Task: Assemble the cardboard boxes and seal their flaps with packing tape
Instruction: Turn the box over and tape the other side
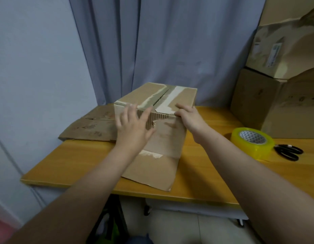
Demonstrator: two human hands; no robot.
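Two bare hands on one cardboard box (pixel 167 138), seen from the head camera. Box upright near the middle of the wooden table (pixel 79 161), both top flaps folded down, a dark slit of a seam between them. Strips of old whitish tape residue on either side of that seam. Near wall torn just under the top edge, corrugation laid bare. At the foot of that wall, a bottom flap splayed flat on the table toward the near edge, a scrap of old tape at the fold.

Uncurled left hand (pixel 133 128), fingers straight and spread, palm flat against the near wall, fingertips up at the rim of the left flap. Likewise uncurled right hand (pixel 189 118), laid over the near right corner of the top, fingers flat on the right flap, pointing left along the edge, pressing rather than pinching.

Left of the box and close against it, flattened cardboard (pixel 93 125) lying on the table. Well to the right, a roll of packing tape (pixel 252 143), yellowish and clear, hole upward. Black-handled scissors (pixel 288 152) just beside it, on the side away from the box. Behind those, stacked boxes (pixel 275 106) at the right end. Grey-blue curtain (pixel 170 41) behind the table.
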